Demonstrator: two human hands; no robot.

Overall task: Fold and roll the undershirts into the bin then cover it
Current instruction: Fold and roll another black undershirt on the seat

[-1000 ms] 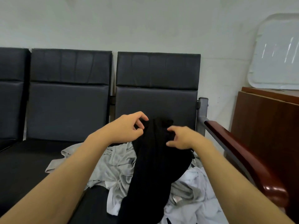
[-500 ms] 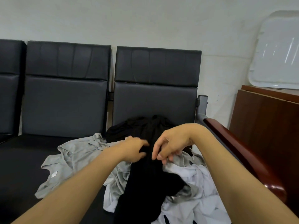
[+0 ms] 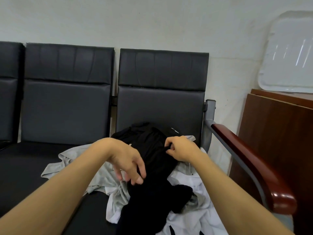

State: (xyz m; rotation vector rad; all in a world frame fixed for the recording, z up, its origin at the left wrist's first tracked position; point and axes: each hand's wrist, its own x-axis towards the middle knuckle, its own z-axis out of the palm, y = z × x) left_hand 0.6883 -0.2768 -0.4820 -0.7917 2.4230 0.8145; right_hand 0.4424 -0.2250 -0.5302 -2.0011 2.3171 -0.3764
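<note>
**Pinching the black undershirt on the bench seat**

Lying on top of a heap of clothes, the black undershirt (image 3: 152, 167) runs from the seat back toward the camera in the head view, the only view there is. The right hand (image 3: 182, 149) sits at the garment's upper right part, its thumb and fingertips drawn together on a small fold of the black cloth, so it pinches the fabric there. The left hand (image 3: 126, 161) is lower and to the left, held over the undershirt's left edge with its fingers (image 3: 138, 179) loosely curled and pointing down; the fingertips look close to the black cloth, but whether they touch it or have hold of anything cannot be told. The two hands are apart, with the middle of the undershirt between them.

Under the black garment lies a grey undershirt (image 3: 81, 165), spread out to the left, and a white undershirt (image 3: 194, 216), crumpled to the right and toward the camera. The heap rests on the dark padded seat (image 3: 25, 168) of a bench with separate black backrests (image 3: 160, 92). A red-brown wooden armrest (image 3: 250, 167) on a grey metal frame closes the bench's right end. Beyond it stands a brown wooden cabinet (image 3: 277, 141), and a pale translucent lid (image 3: 289, 53) leans on top of it against the white wall (image 3: 152, 19).
</note>
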